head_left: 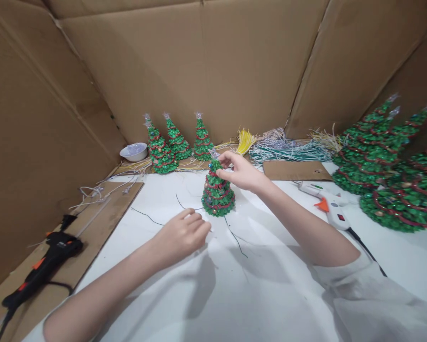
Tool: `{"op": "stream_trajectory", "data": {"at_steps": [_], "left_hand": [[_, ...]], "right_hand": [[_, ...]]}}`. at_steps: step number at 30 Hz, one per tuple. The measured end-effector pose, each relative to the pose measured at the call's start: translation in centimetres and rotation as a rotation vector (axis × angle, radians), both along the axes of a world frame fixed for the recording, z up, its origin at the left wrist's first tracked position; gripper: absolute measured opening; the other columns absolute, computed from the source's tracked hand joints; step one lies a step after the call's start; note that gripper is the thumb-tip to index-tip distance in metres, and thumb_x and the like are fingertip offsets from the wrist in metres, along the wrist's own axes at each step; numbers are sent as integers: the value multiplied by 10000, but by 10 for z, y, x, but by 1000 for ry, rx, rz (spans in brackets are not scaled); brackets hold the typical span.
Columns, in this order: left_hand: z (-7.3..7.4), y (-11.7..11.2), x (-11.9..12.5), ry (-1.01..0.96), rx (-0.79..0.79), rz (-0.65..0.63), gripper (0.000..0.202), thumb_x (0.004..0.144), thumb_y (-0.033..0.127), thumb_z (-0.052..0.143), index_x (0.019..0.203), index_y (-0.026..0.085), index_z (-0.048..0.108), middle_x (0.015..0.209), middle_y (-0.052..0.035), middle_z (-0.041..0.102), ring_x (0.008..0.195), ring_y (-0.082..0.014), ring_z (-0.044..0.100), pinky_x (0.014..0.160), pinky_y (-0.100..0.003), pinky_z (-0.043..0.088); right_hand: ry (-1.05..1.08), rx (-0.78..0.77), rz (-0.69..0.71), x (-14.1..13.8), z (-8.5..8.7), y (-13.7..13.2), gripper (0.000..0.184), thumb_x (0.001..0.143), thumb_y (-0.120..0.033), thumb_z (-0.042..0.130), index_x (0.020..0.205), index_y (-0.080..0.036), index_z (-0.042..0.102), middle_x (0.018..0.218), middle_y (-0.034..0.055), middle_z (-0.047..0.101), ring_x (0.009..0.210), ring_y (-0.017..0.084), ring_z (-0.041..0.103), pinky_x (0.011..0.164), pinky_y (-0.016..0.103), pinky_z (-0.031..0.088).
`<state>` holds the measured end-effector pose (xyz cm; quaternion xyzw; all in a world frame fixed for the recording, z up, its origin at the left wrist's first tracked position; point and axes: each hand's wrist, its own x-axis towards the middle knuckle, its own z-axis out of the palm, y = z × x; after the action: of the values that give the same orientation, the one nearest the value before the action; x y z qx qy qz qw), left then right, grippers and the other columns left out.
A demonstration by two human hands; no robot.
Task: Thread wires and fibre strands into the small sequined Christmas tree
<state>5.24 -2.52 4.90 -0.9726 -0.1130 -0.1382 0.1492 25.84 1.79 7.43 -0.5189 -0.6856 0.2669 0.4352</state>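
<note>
A small beaded Christmas tree (218, 192), green with red garland and colored beads, stands upright on the white table. Its clear star (214, 153) tops it. My right hand (235, 171) pinches the tree near its tip, thumb and fingers just below the star. In front of the tree and to its left, my left hand (185, 232) is closed, knuckles up. A tiny whitish bit shows by its fingertips, but what they hold is hidden. Thin dark-green wires (237, 240) lie on the table around the tree's base.
Several finished trees (201, 137) stand at the back and right. A black glue gun (44, 266) lies left on cardboard, a white glue gun (333, 209) right. A white bowl (133, 152), yellow strands (245, 141) and wire bundles (292, 153) line the cardboard wall (185, 66).
</note>
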Motion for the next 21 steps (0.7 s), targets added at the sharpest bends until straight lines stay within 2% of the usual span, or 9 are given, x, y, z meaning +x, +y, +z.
{"op": "stream_trajectory", "data": {"at_steps": [5,8,10,12,14,16,17,18,21], "left_hand": [[42,13,-13,-288,-431,290,84,834,175,429,779,182,493,728,13,627,699,-113,567,653,-251,448],[61,23,-19,-522,-601,358,95,862,224,429,792,164,449,642,39,602,622,-77,556,563,-206,425],[73,34,-20,-691,-575,397,139,890,239,404,803,134,433,574,64,544,553,-29,492,557,-187,397],[84,46,-19,-837,-493,401,156,880,259,429,790,131,425,519,89,470,492,2,441,535,-172,382],[97,57,-14,-958,-426,389,215,878,319,398,807,118,431,543,92,423,495,20,442,551,-176,389],[110,62,-6,-1033,-386,361,394,892,389,163,864,107,438,574,80,360,532,47,469,604,-183,377],[117,62,0,-1116,-394,322,339,866,453,319,830,133,425,529,108,364,480,31,432,530,-170,412],[124,58,6,-1154,-397,303,329,879,393,242,827,128,431,548,92,325,514,33,481,572,-171,408],[138,38,25,-1248,-510,171,136,855,197,356,777,113,430,509,113,334,533,-5,530,557,-177,414]], "right_hand": [[58,-77,64,7,6,-2,229,663,-218,583,857,-166,473,851,29,511,792,145,493,734,303,408],[65,10,-8,20,17,-8,337,664,-288,626,941,-166,478,910,52,526,816,151,510,716,300,427],[99,153,-125,28,26,-16,304,700,-295,606,950,-176,481,919,52,536,814,142,525,717,293,432],[142,269,-166,29,35,-26,201,741,-271,565,906,-181,492,857,33,553,781,127,542,712,281,437],[129,310,-97,23,43,-37,113,777,-272,528,846,-185,508,815,16,566,755,116,554,679,264,443],[88,291,29,11,48,-48,105,794,-282,518,833,-184,518,821,12,577,729,109,561,640,250,446],[75,273,88,3,50,-52,124,792,-284,528,863,-183,520,849,16,581,716,106,562,619,243,446],[64,252,132,-5,52,-56,160,790,-291,538,909,-185,518,902,22,582,699,100,560,598,236,444],[105,179,257,-27,56,-61,327,799,-347,546,1084,-211,464,1099,51,544,634,70,544,551,217,441]]}}
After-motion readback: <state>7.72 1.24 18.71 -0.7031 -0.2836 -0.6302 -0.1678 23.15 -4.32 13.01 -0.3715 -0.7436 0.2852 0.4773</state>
